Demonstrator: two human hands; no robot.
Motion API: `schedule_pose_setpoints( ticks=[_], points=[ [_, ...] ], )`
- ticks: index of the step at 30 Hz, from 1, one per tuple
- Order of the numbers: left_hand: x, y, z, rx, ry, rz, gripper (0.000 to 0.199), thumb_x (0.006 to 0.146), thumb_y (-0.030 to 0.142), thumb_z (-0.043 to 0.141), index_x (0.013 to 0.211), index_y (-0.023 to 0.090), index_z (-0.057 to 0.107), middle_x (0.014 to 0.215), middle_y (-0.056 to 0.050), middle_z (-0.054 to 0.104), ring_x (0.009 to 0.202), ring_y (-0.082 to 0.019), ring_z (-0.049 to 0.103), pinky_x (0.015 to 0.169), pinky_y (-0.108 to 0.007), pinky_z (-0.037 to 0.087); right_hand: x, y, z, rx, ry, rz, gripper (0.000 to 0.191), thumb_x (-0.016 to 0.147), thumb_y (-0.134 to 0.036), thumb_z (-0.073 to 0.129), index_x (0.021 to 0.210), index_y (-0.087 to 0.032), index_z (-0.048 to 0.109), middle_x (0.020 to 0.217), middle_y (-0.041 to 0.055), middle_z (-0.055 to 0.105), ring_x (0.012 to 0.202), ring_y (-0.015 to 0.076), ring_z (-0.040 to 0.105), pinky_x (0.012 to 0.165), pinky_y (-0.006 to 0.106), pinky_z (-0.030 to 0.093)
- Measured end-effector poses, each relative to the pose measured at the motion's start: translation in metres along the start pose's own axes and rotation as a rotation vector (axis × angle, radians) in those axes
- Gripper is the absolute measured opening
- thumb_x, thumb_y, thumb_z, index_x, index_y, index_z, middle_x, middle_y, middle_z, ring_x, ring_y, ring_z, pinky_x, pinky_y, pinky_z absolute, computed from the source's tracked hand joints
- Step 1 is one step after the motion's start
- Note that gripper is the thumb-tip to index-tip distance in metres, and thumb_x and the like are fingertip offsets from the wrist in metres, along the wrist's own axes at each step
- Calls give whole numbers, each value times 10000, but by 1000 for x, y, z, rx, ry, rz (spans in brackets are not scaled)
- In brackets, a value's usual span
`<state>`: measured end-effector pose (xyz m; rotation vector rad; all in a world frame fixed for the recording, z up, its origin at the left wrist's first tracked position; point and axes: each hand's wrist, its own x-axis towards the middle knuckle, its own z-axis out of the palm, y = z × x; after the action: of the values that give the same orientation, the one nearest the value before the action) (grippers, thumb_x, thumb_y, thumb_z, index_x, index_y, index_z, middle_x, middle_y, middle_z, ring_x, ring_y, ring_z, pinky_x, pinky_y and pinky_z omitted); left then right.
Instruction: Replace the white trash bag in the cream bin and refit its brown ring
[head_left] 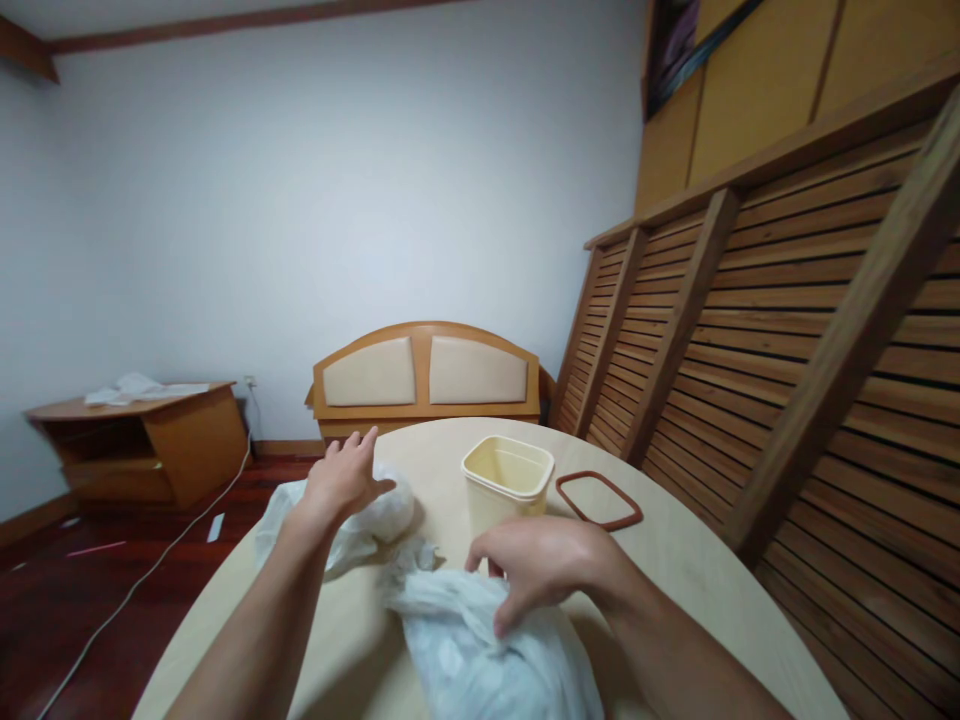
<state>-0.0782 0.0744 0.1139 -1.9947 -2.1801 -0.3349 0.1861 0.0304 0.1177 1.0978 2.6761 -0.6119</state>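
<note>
1. On the table (697, 570), the near bag (510, 680) is laid between the two arms, its gathered end turned toward the far bag (394, 505).
2. The right hand (544, 560) is set over the near bag, with its fingers curled and its thumb apart from them; whether any of the plastic is pinched in this grip cannot be told.
3. The left hand (346, 475) is held over the far bag with its grip spread open, and nothing is seen to be held in it; whether the bag is touched cannot be told.
4. The bin (495, 508) is stood upright beyond the right hand. Its mouth is uncovered, and nothing is seen in the part of its inside that shows.
5. The frame (622, 522) is already off the bin and is laid flat just beside it, to the right.
6. As judged from this layout, only an early stage is reached: both bags are outside the bin, its rim is left bare, and the frame is left unfitted.
</note>
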Motion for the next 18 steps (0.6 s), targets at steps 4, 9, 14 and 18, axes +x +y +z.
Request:
schedule_pose_setpoints(
  ticks=[4, 9, 14, 18],
  points=[
    [-8, 11, -10, -334, -40, 135, 601, 858, 550, 580, 1313, 159, 608, 1272, -189, 680, 1138, -364, 647, 916, -416, 489, -3, 6, -8, 46, 195, -139, 339, 808, -290, 735, 1129, -181, 712, 1022, 55, 737, 897, 216, 665, 697, 260, 445],
    [-29, 32, -25, -733, -543, 431, 566, 830, 593, 620, 1252, 218, 657, 983, -69, 760, 761, -210, 679, 620, -242, 462, -21, 16, -22, 236, 435, -255, 271, 870, -241, 631, 1131, -185, 676, 1034, 42, 712, 921, 197, 642, 785, 270, 463],
    [-32, 47, -30, -672, -268, 667, 211, 868, 310, 577, 861, 175, 739, 766, -18, 704, 690, -161, 592, 614, -222, 404, -27, 23, -29, 380, 604, -261, 242, 819, -304, 716, 1016, -172, 666, 993, 45, 688, 916, 199, 623, 781, 278, 480],
    [-20, 46, -24, -846, 158, 540, 295, 817, 174, 523, 1005, 181, 750, 1000, -83, 736, 875, -201, 660, 741, -266, 498, -31, 26, -31, 504, 618, -228, 321, 817, -464, 734, 875, -167, 629, 824, 7, 629, 710, 144, 565, 584, 227, 426]
  ],
)
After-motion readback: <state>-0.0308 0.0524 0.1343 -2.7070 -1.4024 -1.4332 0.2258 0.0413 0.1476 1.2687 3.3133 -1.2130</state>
